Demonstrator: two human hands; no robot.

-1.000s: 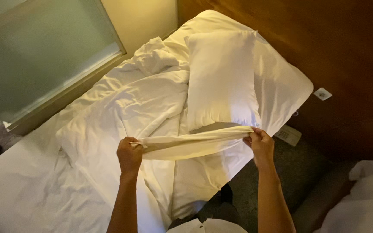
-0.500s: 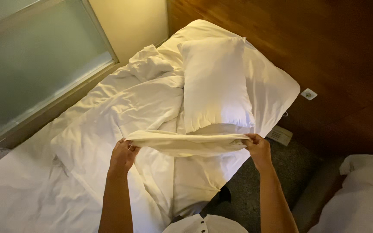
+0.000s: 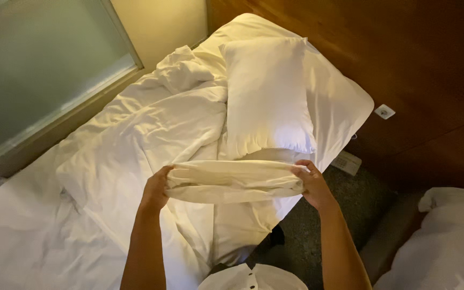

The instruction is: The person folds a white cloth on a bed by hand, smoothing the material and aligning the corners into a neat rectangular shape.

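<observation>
A folded white cloth, likely a pillowcase [image 3: 234, 181], is stretched flat between both hands above the near edge of the bed. My left hand [image 3: 157, 189] grips its left end and my right hand [image 3: 311, 182] grips its right end. Just beyond the cloth lies a white pillow [image 3: 268, 94] on the bed [image 3: 350, 102]. A crumpled white duvet [image 3: 146, 145] covers the bed to the left of the pillow.
A frosted glass panel [image 3: 44, 70] runs along the far left side of the bed. A dark wood wall [image 3: 404, 48] with a white socket [image 3: 385, 111] stands at the right. Another white bedding pile [image 3: 447, 236] sits at the lower right, with dark carpet [image 3: 345, 209] between.
The cloth has been drawn into a neater, flatter band between the hands. The view has shifted slightly, with the bed now sitting more to the right and lower.
</observation>
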